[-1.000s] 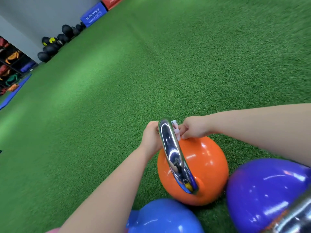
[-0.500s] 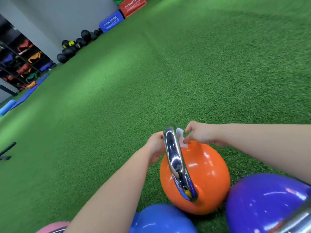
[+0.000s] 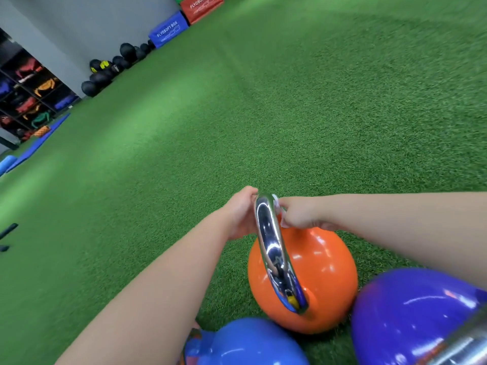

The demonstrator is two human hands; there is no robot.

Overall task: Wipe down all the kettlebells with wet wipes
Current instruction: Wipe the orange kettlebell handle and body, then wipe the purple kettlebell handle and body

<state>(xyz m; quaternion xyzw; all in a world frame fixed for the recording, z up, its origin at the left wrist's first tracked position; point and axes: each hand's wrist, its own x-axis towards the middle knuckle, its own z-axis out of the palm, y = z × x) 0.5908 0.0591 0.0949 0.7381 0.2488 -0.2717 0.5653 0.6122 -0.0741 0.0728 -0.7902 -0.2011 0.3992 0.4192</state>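
Gripping the far end of the chrome handle [image 3: 271,241] from its nine o'clock side, the left hand [image 3: 241,214] steadies the orange kettlebell [image 3: 316,280] on the green turf [image 3: 237,122]. At three o'clock of the handle, the right hand [image 3: 299,216] pinches a white wet wipe [image 3: 276,202] against it. A blue kettlebell [image 3: 247,343] touches the orange one at six o'clock, a purple kettlebell [image 3: 411,317] at four.

Green turf floor [image 3: 290,114] carries orange kettlebell [image 3: 324,280], blue kettlebell [image 3: 250,346], purple kettlebell [image 3: 411,317].
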